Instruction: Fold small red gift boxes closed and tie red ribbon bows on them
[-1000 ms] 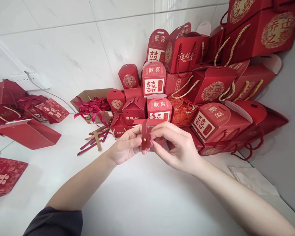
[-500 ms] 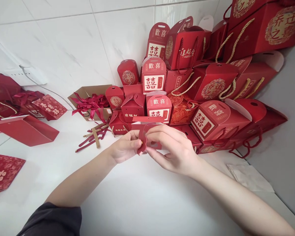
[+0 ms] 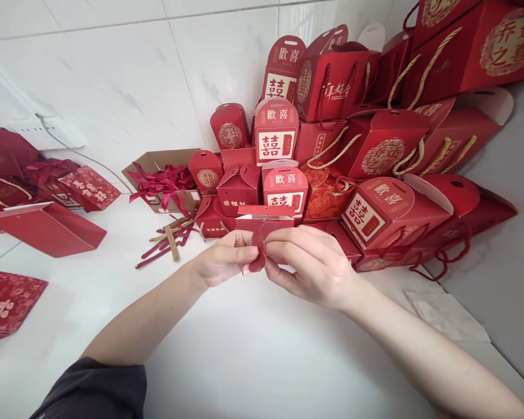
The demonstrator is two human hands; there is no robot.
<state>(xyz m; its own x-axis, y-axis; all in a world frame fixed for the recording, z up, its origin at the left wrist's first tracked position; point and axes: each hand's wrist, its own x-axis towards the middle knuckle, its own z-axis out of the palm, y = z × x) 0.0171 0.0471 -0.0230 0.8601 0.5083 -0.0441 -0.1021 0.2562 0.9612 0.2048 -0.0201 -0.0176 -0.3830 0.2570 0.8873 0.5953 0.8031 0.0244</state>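
Between both hands, above the white table, is a small red card piece (image 3: 257, 259) with a wavy edge. My left hand (image 3: 229, 256) pinches it from the left, thumb on its face. From the right, my right hand (image 3: 308, 262) has its fingers curled against the same piece, its fingertips partly hidden. Directly behind the hands stands an open-topped red box (image 3: 266, 214) with a pale inside. Stacked red gift boxes (image 3: 276, 137) with white labels rise behind it.
A cardboard box (image 3: 163, 203) of dark red ribbons stands left of the stack, with loose ribbon strips (image 3: 172, 241) before it. More red boxes (image 3: 48, 227) lie at the far left. A white sheet (image 3: 448, 314) rests at the right, near the grey wall.
The red piece has turned more upright between my hands, and a small gold spot on it no longer shows. The whole view has shifted slightly.
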